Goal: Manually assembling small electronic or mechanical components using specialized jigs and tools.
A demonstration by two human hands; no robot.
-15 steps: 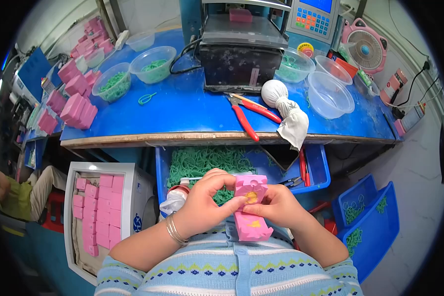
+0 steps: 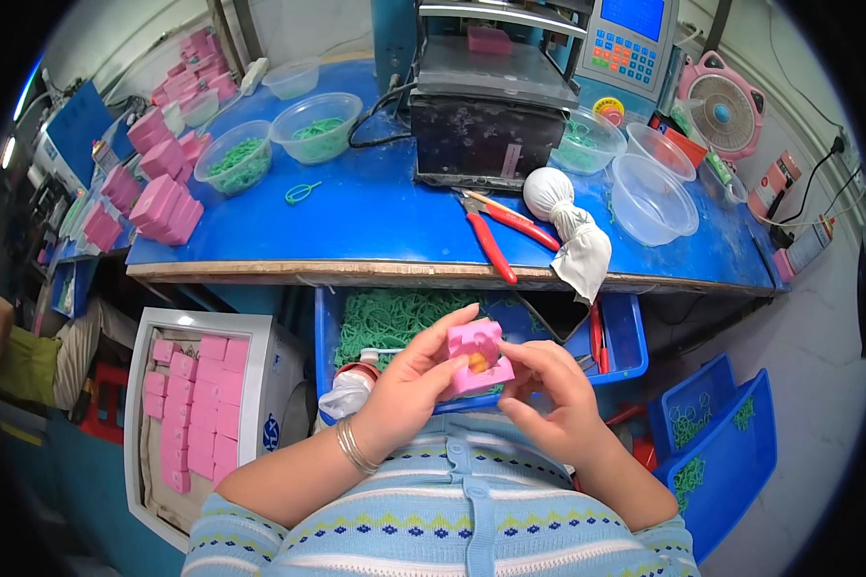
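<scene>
Above the drawer, my left hand point(image 2: 409, 389) grips a notched pink rubber mould point(image 2: 473, 338), its thumb across the near side. A yellow-orange patch shows in the mould's hollow. Whether both mould halves are stacked together here cannot be made out. My right hand point(image 2: 556, 392) is at the mould's right side, thumb and fingers apart, the index fingertip at its edge. Below the mould and beyond it, the blue drawer point(image 2: 633, 361) holds a heap of green wax pieces point(image 2: 385, 322).
On the blue table point(image 2: 250, 231) are red-handled pliers point(image 2: 491, 245), a tied white cloth pouch point(image 2: 582, 255), tubs of green pieces point(image 2: 236, 159) and a black-fronted machine point(image 2: 491, 135). A white box point(image 2: 260, 385) of pink blocks stands left; blue bins point(image 2: 755, 433) are lower right.
The two mould pieces, spread one above the other before, now appear as one compact block raised in my left hand. My right hand has loosened its grip and opened. The view shifted slightly.
</scene>
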